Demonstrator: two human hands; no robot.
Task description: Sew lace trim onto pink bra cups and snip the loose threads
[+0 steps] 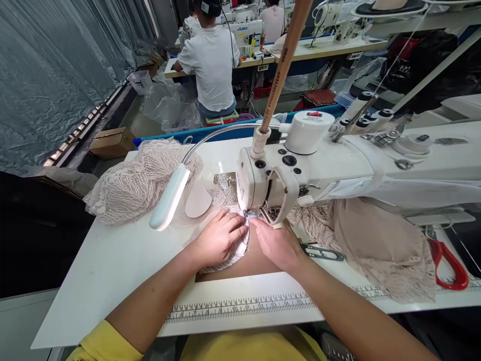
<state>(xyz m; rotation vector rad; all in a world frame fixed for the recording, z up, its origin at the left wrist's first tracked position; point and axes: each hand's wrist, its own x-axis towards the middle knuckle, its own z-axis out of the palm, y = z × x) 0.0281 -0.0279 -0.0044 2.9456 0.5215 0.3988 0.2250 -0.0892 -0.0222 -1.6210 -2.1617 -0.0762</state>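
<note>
I see a white table [112,281], and I take its middle as my clock's centre. A brown sheet [257,261] lies flat there. A sewing machine [330,163] stands at 2 o'clock, and a lace heap [139,183] sits at 10. Outward along 3 lie a slotted grey tool [325,252], beige cloth [364,230] and red-handled scissors [438,248]. At 6, a ruler strip [240,307] follows the near edge.

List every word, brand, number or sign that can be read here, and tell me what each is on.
"JUKI": on the white background sewing machine.
Too small or blurred to read surely:
Numbers along the ruler strip on the near tabletop.
Printed characters on the brown rod.
Marking on top of the white round housing.
Lettering on the white bin.
Cap label.
</note>
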